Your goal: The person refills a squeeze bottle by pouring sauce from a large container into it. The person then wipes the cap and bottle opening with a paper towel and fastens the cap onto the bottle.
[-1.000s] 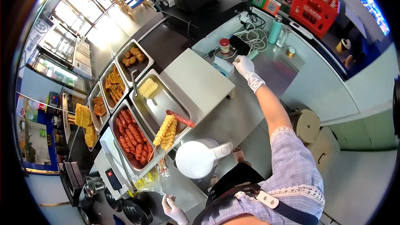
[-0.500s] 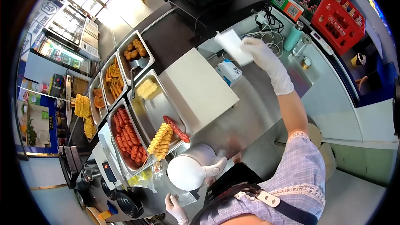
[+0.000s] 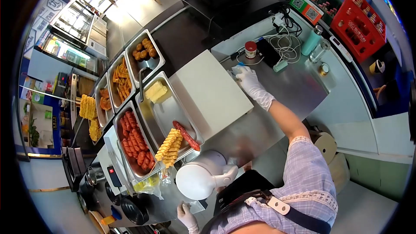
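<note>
The small packet, pale with a touch of blue, lies on the metal table, just beside the raised white board, and most of it is hidden under the right hand. That hand, gloved in white, reaches palm down with its fingers bent over the packet; whether they grip it or only rest on it, I cannot tell. Good handling here probably means light fingertip pressure along the packet's edges, since thin wrapping would likely crush or slide under a flat palm, and loose glove material could catch. A low, level wrist would suit, because the red-lidded jar stands just beyond the fingers, with the black phone and white cable near it; a snagged cable could drag things along. The left hand, also gloved, hangs low near the white round-topped appliance, fingers loosely curled; whether it holds anything I cannot tell. Farther left, 1 sausage and the spiral skewers lie at the near end of the metal tray, so both sleeves are best kept off them.
</note>
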`<state>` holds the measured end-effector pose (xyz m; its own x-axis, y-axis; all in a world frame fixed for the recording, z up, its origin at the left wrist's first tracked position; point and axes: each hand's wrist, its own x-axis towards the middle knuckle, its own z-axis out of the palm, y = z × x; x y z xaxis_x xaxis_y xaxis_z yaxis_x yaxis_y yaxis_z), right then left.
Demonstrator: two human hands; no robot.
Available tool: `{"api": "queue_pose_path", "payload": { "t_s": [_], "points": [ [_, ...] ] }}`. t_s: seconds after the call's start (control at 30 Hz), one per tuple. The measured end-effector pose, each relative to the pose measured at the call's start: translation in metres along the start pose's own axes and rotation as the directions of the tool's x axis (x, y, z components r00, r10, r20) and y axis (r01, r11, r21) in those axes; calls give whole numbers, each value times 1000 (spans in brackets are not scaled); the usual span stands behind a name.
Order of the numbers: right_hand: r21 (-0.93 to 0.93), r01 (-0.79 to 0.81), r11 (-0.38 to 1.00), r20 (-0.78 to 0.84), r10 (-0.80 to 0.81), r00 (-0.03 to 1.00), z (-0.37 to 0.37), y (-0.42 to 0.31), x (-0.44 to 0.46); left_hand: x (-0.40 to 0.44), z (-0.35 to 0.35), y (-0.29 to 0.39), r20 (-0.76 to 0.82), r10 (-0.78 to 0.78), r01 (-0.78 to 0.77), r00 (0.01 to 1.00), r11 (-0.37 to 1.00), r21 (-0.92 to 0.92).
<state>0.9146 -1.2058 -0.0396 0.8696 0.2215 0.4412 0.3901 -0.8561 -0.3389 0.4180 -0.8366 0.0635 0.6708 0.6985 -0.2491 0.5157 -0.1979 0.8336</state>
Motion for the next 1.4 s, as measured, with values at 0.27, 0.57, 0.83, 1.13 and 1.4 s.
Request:
{"api": "queue_pose_path", "payload": {
  "t_s": [0.27, 0.57, 0.83, 1.13, 1.4],
  "points": [
    [-458, -83, 885, -39, 73, 997, 7, 0, 15, -8, -5, -12, -40, -20, 20, 999, 1000, 2],
    [441, -446, 779, 6, 494, 869, -15, 28, 22, -21, -17, -30, -68, -71, 72, 995, 997, 5],
    [401, -526, 750, 242, 467, 850, -37, 62, 51, -41, -41, -49, -73, -109, 110, 991, 994, 9],
    [855, -300, 423, 243, 184, 952, -227, -226, 36, -28, -91, 37, -220, 199, -252, 955, 936, -244],
    [773, -495, 396, 628, -589, 509, -203, -561, -139, -14, -193, 61, -321, 433, -538, 843, 648, -539]
  ]
}}
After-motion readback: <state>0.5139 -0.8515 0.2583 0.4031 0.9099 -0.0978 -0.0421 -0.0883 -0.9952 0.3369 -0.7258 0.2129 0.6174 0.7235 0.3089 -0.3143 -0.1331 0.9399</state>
